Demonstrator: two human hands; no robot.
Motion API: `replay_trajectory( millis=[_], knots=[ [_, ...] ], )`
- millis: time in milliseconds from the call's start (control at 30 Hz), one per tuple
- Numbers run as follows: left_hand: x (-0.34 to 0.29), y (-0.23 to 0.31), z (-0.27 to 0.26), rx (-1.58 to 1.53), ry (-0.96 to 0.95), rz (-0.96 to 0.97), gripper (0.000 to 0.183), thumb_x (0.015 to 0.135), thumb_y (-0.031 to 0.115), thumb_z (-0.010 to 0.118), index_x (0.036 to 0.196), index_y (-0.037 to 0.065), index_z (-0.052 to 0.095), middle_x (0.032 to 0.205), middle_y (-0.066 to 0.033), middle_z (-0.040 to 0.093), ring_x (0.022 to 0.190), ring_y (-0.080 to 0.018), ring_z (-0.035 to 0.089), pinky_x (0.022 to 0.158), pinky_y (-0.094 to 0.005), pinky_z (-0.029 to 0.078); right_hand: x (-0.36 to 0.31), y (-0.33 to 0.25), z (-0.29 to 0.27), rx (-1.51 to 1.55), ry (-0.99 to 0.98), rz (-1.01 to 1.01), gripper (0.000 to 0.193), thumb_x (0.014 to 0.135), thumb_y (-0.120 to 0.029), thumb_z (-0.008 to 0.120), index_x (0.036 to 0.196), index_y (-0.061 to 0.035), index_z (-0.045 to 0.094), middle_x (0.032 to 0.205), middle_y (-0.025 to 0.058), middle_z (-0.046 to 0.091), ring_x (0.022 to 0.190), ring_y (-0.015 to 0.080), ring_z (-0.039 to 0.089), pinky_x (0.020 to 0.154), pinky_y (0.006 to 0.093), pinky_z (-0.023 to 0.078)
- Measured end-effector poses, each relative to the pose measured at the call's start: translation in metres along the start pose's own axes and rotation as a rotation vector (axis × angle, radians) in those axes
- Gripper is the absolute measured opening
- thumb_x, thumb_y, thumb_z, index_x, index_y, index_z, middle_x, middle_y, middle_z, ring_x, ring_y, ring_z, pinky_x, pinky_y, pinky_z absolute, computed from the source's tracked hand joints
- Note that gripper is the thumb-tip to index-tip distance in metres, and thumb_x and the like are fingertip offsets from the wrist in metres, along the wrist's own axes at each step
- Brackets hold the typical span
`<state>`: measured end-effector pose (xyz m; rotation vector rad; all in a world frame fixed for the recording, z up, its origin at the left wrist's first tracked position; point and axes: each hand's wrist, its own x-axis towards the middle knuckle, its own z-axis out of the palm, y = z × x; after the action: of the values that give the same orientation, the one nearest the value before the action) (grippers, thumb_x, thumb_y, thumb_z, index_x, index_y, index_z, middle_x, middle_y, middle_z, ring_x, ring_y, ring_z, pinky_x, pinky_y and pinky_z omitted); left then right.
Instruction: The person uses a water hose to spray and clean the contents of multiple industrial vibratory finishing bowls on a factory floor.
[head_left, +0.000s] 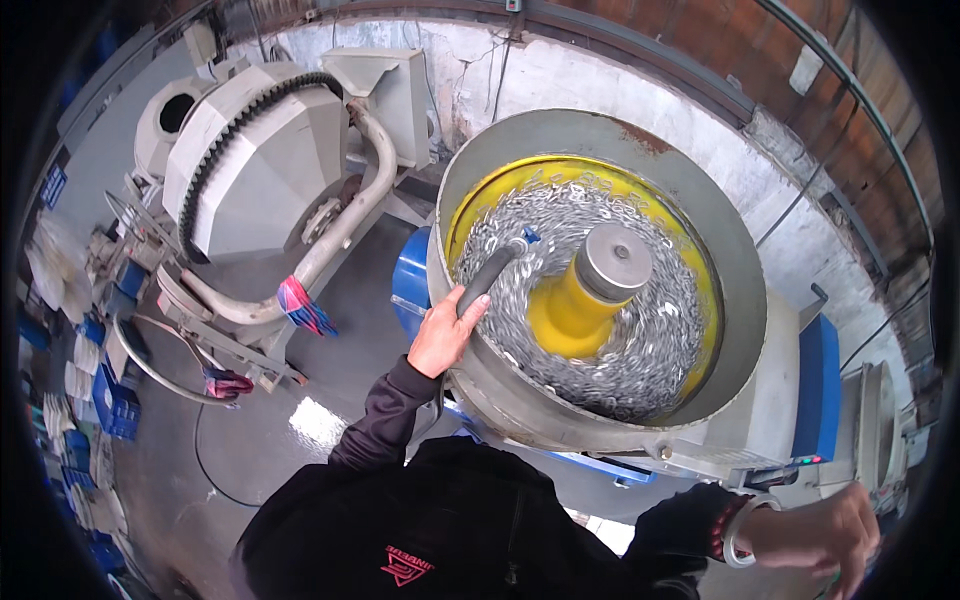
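Observation:
My left hand is closed around a dark grey hose at the near left rim of a large round tub. The hose end has a metal fitting with a blue lever and hangs over the tub. Inside, many small silvery metal links lie in a ring, partly smeared by motion. They surround a yellow central column with a grey metal cap. My right hand is away from the tub at the lower right, fingers loosely bent downward, with nothing visible in it.
A pale drum mixer with a toothed ring stands left; a pink and blue cloth is tied to its bent pipe frame. Blue crates line the far left. Right of the tub is a blue panel. A wall rises behind.

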<state>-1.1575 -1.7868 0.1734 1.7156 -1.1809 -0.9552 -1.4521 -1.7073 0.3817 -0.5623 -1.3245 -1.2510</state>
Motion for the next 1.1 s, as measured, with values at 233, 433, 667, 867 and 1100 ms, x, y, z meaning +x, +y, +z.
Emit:
replay_trajectory(
  millis=[233, 433, 667, 867, 1100],
  knots=[
    [0.002, -0.002, 0.004, 0.002, -0.039, 0.046, 0.061, 0.086, 0.044, 0.052, 0.115, -0.01, 0.047, 0.078, -0.0283, 0.059, 0.083, -0.0396, 0.06, 0.072, -0.0402, 0.045, -0.04, -0.069, 0.003, -0.249, -0.045, -0.061, 0.03, 0.082, -0.006, 0.046, 0.053, -0.0045, 0.052, 0.044, 0.0056, 0.051, 0.038, 0.0142, 0.05, 0.072, 0.0373, 0.047],
    [-0.001, 0.001, 0.003, 0.065, 0.047, 0.085, 0.054, 0.087, 0.041, 0.052, 0.114, -0.006, 0.048, 0.073, -0.0266, 0.059, 0.078, -0.0396, 0.061, 0.066, -0.0408, 0.046, -0.095, -0.121, -0.065, -2.393, 0.337, 0.422, 0.024, 0.085, -0.011, 0.046, 0.1, 0.0032, 0.06, 0.087, 0.0132, 0.057, 0.079, 0.0224, 0.054, 0.086, 0.0356, 0.043],
    [-0.001, -0.004, 0.005, 0.017, 0.04, 0.122, 0.049, 0.087, 0.038, 0.053, 0.108, -0.006, 0.05, 0.071, -0.0265, 0.058, 0.075, -0.0426, 0.059, 0.065, -0.0414, 0.045, -0.125, -0.109, -0.097, -2.657, 0.587, 1.015, 0.03, 0.092, -0.016, 0.047, 0.117, -0.0039, 0.055, 0.078, 0.0082, 0.055, 0.073, 0.0157, 0.053, 0.07, 0.0274, 0.042],
    [0.0, -0.003, 0.007, 0.039, 0.022, 0.057, 0.045, 0.088, 0.041, 0.051, 0.102, -0.002, 0.052, 0.066, -0.0224, 0.057, 0.072, -0.0396, 0.06, 0.065, -0.0417, 0.044, -0.15, -0.129, -0.106, -2.541, 0.845, 1.051, 0.033, 0.093, -0.023, 0.046, 0.115, -0.0007, 0.056, 0.086, 0.0116, 0.06, 0.076, 0.0139, 0.055, 0.074, 0.0267, 0.043],
    [0.002, -0.004, 0.004, -0.06, 0.023, 0.04, 0.044, 0.088, 0.039, 0.053, 0.1, -0.003, 0.053, 0.049, -0.0054, 0.047, 0.04, -0.0131, 0.049, 0.041, -0.0301, 0.038, -0.147, -0.119, -0.111, -2.754, 0.728, 1.181, 0.037, 0.089, -0.023, 0.054, 0.118, -0.0008, 0.054, 0.089, 0.0112, 0.063, 0.079, 0.0133, 0.058, 0.075, 0.027, 0.044]
  ],
)
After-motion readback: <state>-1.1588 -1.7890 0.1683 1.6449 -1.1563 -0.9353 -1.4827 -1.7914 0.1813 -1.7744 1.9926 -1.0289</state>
